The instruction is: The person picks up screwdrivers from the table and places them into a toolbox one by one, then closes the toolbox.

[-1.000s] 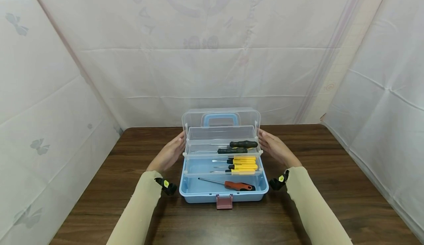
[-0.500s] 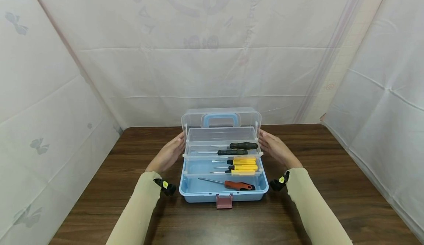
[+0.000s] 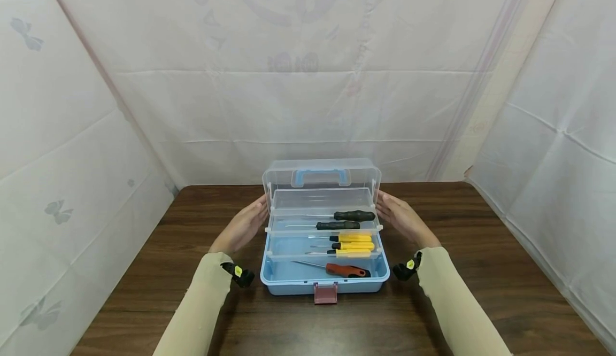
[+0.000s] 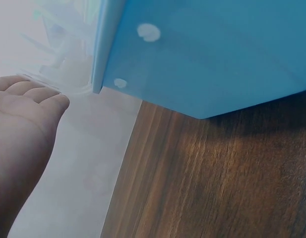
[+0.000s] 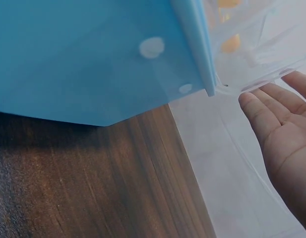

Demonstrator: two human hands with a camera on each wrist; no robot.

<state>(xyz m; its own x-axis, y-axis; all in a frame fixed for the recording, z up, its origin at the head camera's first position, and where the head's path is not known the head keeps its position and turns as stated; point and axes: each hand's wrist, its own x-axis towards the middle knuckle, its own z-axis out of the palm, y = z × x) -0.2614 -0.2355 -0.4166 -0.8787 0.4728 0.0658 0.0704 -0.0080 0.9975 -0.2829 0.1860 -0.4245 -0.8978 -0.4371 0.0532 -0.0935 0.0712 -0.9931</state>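
Note:
A blue toolbox (image 3: 289,288) stands on the table, its clear lid (image 3: 281,177) raised and its clear trays spread out in steps. My left hand (image 3: 243,227) is at the lid's left side, and my right hand (image 3: 403,221) mirrors it on the right. In the wrist views, the straight fingers of the left hand (image 4: 24,129) and the right hand (image 5: 294,134) touch the back edge of the lid. Two dark-handled screwdrivers (image 3: 355,216) and several yellow-handled screwdrivers (image 3: 355,246) lie in the trays. Below them, an orange-and-black screwdriver (image 3: 343,270) lies in the base.
A reddish latch (image 3: 325,295) hangs down at the box's front. Brown wood-grain table (image 3: 308,329) surrounds the box. White sheeting (image 3: 308,110) rises behind the table's back edge and along both sides. Black straps (image 3: 240,276) sit at the wrists.
The lid has tilted slightly forward, its handle now showing lower and flatter. The trays with the dark and yellow screwdrivers have come down a little toward the base. Both hands stay at the lid's sides.

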